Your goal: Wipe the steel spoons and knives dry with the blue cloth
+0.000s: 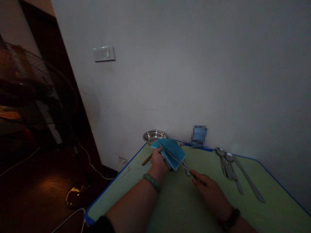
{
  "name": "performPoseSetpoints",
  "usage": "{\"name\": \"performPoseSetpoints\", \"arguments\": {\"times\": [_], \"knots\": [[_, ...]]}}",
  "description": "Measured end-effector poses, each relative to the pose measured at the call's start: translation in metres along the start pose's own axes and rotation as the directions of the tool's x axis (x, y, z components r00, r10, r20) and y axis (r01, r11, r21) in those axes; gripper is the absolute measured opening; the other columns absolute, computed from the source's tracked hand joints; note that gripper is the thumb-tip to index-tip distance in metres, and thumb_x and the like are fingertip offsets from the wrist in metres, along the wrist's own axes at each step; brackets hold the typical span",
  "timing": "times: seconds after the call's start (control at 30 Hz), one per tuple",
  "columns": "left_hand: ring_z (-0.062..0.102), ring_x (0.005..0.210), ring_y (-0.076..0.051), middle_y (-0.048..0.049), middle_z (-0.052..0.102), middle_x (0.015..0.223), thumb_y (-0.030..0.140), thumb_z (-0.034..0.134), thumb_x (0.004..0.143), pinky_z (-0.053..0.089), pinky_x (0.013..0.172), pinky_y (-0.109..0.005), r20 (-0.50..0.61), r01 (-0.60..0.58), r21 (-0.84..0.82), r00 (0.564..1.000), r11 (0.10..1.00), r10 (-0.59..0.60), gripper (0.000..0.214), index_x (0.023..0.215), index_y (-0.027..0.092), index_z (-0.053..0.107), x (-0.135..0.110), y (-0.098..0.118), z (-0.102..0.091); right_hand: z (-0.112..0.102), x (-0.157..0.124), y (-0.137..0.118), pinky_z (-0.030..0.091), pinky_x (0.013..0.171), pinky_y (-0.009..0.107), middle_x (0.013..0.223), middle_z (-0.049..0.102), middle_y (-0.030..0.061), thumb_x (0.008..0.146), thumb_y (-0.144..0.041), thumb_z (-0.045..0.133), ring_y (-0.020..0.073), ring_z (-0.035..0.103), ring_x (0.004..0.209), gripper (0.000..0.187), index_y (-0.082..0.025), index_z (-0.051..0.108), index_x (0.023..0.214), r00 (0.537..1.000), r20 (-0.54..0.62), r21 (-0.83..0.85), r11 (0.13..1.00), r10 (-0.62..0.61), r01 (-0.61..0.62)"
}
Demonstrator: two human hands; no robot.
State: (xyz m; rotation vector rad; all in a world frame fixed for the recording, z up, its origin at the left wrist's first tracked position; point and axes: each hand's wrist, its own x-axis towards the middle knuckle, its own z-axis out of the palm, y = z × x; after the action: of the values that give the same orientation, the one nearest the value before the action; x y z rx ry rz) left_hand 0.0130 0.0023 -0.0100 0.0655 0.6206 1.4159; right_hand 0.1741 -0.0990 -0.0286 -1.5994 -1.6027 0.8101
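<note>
My left hand [159, 162] is closed around a blue cloth [173, 150] above the far part of the table, with the thumb on top. My right hand [212, 191] grips one end of a long, thin metal utensil [186, 167], pinched between thumb and fingers. Its other end lies across the cloth, and I cannot make out its exact kind. Behind the cloth stands a round steel bowl [155, 136]. A brown wooden handle [147, 159] sticks out to the left of my left hand. Part of a fork [182, 143] shows past the cloth; other cutlery there is mostly hidden.
On the right of the green table [243, 213] lie several metal spoons [229, 158] and other cutlery. A blurred blue object [199, 136] stands by the wall. A light switch [104, 53] is on the wall. Left of the table are a standing fan [36, 87] and white cables.
</note>
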Motion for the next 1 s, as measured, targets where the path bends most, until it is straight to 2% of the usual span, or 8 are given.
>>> {"name": "performPoseSetpoints", "arguments": {"times": [0.1, 0.27, 0.47, 0.7, 1.0], "knots": [[0.063, 0.066, -0.023, -0.0093, 0.065, 0.063, 0.027, 0.042, 0.070, 0.046, 0.076, -0.041, 0.032, -0.003, 0.101, 0.999, 0.995, 0.000, 0.024, 0.071, 0.012, 0.061, -0.001, 0.000, 0.000, 0.000, 0.000, 0.001, 0.036, 0.092, 0.034, 0.109, 0.059, 0.0050, 0.074, -0.038, 0.046, 0.0203, 0.052, 0.102, 0.044, -0.021, 0.055, 0.113, 1.000, -0.004, 0.010, 1.000, 0.000, 0.000], [0.063, 0.066, -0.024, -0.0107, 0.066, 0.064, 0.030, 0.042, 0.069, 0.046, 0.074, -0.043, 0.085, 0.034, 0.166, 0.995, 0.986, -0.049, 0.028, 0.073, 0.010, 0.062, -0.005, -0.001, 0.002, 0.001, 0.000, 0.002, 0.036, 0.093, 0.034, 0.110, 0.059, 0.0051, 0.074, -0.037, 0.046, 0.0202, 0.051, 0.103, 0.044, -0.020, 0.054, 0.114, 1.000, -0.004, 0.017, 1.000, -0.002, 0.002], [0.063, 0.071, -0.026, -0.0129, 0.067, 0.071, 0.027, 0.042, 0.068, 0.046, 0.074, -0.044, 0.169, 0.069, 0.191, 0.980, 0.979, -0.102, 0.031, 0.082, 0.008, 0.062, -0.011, -0.004, 0.005, 0.001, 0.000, 0.001, 0.037, 0.090, 0.034, 0.107, 0.060, 0.0054, 0.074, -0.034, 0.046, 0.0204, 0.053, 0.100, 0.044, -0.020, 0.054, 0.115, 1.000, -0.002, 0.016, 0.999, -0.028, 0.028], [0.063, 0.075, -0.028, -0.0137, 0.067, 0.074, 0.026, 0.045, 0.066, 0.045, 0.075, -0.045, 0.192, 0.122, 0.193, 0.968, 0.973, -0.160, 0.037, 0.094, 0.006, 0.059, -0.012, -0.005, 0.003, 0.000, 0.000, 0.002, 0.037, 0.089, 0.032, 0.109, 0.059, 0.0053, 0.074, -0.033, 0.043, 0.0193, 0.052, 0.100, 0.046, -0.020, 0.050, 0.118, 1.000, 0.014, 0.007, 1.000, -0.017, 0.016], [0.063, 0.077, -0.027, -0.0140, 0.067, 0.079, 0.024, 0.044, 0.065, 0.045, 0.076, -0.044, 0.275, 0.140, 0.259, 0.938, 0.956, -0.212, 0.039, 0.096, 0.006, 0.059, -0.015, -0.009, 0.003, 0.002, 0.001, 0.006, 0.041, 0.084, 0.032, 0.106, 0.060, 0.0051, 0.075, -0.035, 0.044, 0.0195, 0.055, 0.095, 0.047, -0.021, 0.049, 0.119, 1.000, 0.017, 0.013, 1.000, -0.018, 0.018]]}}
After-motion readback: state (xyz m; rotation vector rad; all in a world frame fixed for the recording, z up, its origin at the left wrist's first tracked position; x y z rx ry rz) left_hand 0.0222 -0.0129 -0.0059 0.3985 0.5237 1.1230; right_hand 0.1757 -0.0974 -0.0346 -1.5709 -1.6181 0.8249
